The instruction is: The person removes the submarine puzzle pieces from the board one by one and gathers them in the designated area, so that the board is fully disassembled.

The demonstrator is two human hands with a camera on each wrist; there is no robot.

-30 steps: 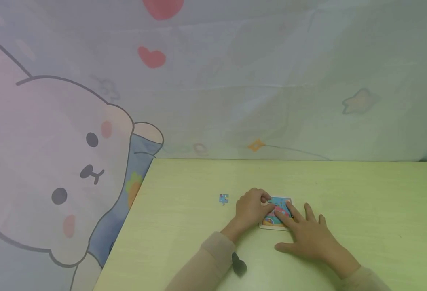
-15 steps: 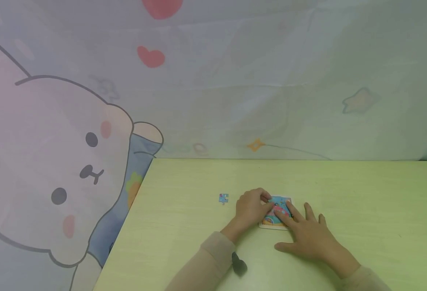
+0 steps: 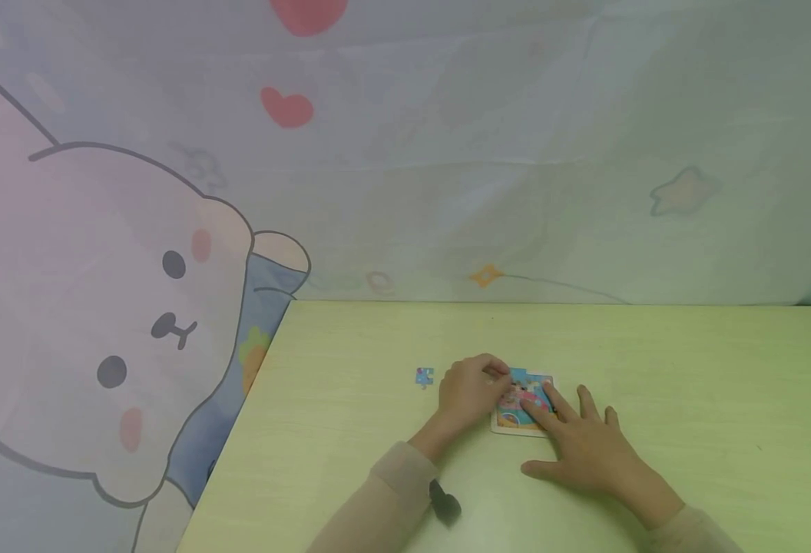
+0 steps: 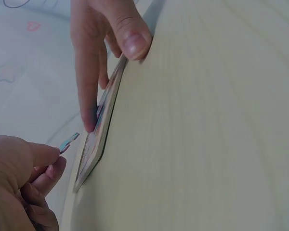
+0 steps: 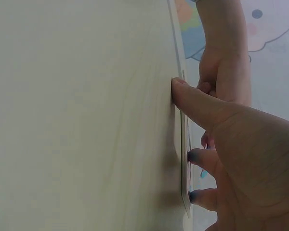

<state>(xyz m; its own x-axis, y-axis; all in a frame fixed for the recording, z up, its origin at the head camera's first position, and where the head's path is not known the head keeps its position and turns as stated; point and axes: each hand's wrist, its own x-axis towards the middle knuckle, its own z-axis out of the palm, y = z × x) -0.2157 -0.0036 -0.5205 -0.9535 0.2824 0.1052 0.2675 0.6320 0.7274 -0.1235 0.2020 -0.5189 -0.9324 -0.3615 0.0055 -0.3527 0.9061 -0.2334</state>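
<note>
A small jigsaw puzzle in a pale tray (image 3: pixel 521 432) lies flat on the table, its picture blue, pink and yellow. Between thumb and fingertips my left hand (image 3: pixel 469 392) pinches a blue puzzle piece (image 4: pixel 69 143). In the left wrist view that piece is held just above the tray's edge, apart from it. My right hand (image 3: pixel 588 449) is spread, with fingertips resting on the puzzle's right part and the thumb on the table (image 5: pixel 111 120). A loose puzzle piece (image 3: pixel 424 376) lies left of my left hand. The hands hide parts of the puzzle.
The table ends at the back against a hanging cloth (image 3: pixel 447 192) printed with a bear, hearts and stars. A dark heart-shaped item (image 3: pixel 445 504) shows beside my left sleeve (image 3: pixel 392 491).
My left hand has drawn slightly left and up from the puzzle with the piece between its fingers. More of the puzzle's upper left shows. The right hand and the loose piece have stayed put.
</note>
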